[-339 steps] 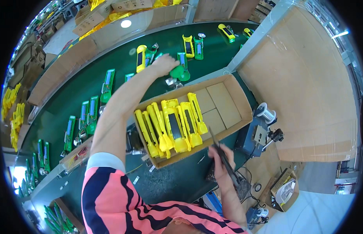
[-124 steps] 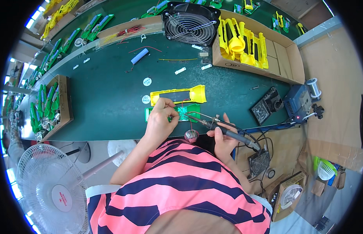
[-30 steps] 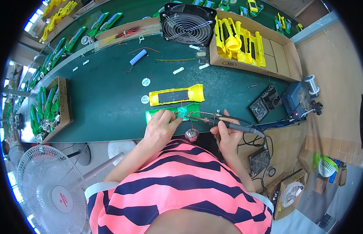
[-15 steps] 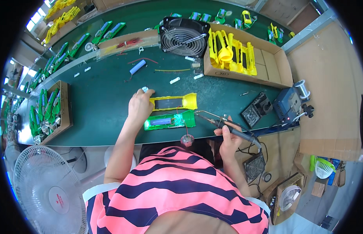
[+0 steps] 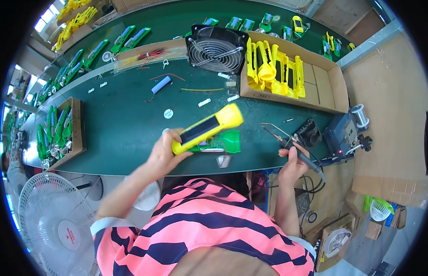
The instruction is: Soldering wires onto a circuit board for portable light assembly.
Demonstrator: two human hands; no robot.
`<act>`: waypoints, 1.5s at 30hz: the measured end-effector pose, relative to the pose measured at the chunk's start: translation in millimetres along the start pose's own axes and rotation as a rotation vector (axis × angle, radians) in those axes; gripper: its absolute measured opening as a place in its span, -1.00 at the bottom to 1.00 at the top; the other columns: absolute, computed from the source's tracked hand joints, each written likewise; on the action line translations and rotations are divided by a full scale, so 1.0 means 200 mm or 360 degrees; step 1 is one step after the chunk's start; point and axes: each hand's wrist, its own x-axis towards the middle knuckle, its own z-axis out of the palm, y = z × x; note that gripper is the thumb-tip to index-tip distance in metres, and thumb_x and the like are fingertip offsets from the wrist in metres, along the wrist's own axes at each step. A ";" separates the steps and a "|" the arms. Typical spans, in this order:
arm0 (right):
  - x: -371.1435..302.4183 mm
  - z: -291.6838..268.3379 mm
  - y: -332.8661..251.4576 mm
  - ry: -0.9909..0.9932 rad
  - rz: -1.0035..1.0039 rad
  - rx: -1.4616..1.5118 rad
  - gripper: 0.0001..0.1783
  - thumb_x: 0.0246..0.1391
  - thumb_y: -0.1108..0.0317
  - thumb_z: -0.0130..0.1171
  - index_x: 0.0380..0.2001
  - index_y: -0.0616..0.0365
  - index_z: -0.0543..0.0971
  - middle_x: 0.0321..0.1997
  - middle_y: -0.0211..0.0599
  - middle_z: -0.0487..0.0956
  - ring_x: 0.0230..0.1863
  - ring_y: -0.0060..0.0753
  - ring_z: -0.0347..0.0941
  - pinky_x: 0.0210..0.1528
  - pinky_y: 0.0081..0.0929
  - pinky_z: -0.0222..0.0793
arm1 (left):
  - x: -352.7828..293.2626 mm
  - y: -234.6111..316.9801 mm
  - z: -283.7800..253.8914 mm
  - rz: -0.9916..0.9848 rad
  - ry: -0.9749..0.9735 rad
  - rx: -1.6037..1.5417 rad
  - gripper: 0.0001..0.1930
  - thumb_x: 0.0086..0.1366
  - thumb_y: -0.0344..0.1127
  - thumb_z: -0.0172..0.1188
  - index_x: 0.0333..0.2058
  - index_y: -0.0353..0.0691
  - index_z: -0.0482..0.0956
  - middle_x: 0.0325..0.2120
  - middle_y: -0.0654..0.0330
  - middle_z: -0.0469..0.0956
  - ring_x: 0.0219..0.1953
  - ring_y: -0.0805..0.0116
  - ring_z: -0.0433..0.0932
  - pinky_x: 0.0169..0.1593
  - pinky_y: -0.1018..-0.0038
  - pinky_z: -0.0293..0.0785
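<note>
a green workbench (image 5: 117,133) spans the frame, a cardboard box (image 5: 287,103) upper right of centre. right of centre, the right hand (image 5: 293,168) grips a soldering iron (image 5: 307,160); at centre, the left hand (image 5: 162,155) holds a tilted yellow casing (image 5: 230,117), partly hiding a green casing (image 5: 233,140). a silver reflector (image 5: 223,161) lies just below.

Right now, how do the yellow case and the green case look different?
The yellow case, held in the left hand's grip, slants across the picture; the green case lies straighter on the table. The yellow case is in front; the green case is partly hidden. Both are brightly coloured.
</note>
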 end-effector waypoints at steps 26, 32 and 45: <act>0.30 -0.08 -0.10 0.0344 0.0482 0.0000 -0.73 -0.06 0.60 -0.02 -0.23 0.43 0.28 0.14 0.13 0.14 -0.46 -0.30 0.51 -0.35 -0.51 0.47 | 2.74 -0.45 0.79 0.1261 -0.0505 0.1720 -0.54 0.01 -0.38 0.06 -0.04 -0.03 0.28 0.14 0.09 0.03 0.20 0.10 -0.02 0.18 0.14 -0.03; 0.44 -0.03 -0.15 0.0167 0.0200 -0.0154 -0.60 0.01 0.55 -0.05 -0.04 0.36 0.22 -0.48 -0.14 0.48 -0.51 -0.47 0.45 -0.40 -0.62 0.40 | 2.74 -0.35 0.80 0.1469 -0.0623 0.1371 -0.71 -0.09 -0.31 0.18 -0.32 -0.16 0.39 0.10 0.16 0.14 0.21 0.19 -0.02 0.24 0.24 -0.09; 1.07 0.20 0.15 -0.0535 0.0354 -0.1971 -0.33 -0.15 0.29 -0.02 0.07 0.02 -0.02 -0.36 -0.12 0.53 -0.24 -0.05 0.44 0.07 0.35 -0.27 | 1.16 0.52 0.00 0.1431 -0.1031 0.0844 -0.36 -0.04 -0.21 0.05 0.08 -0.15 0.16 -0.68 0.21 0.35 -0.73 0.34 0.39 -0.69 0.39 0.25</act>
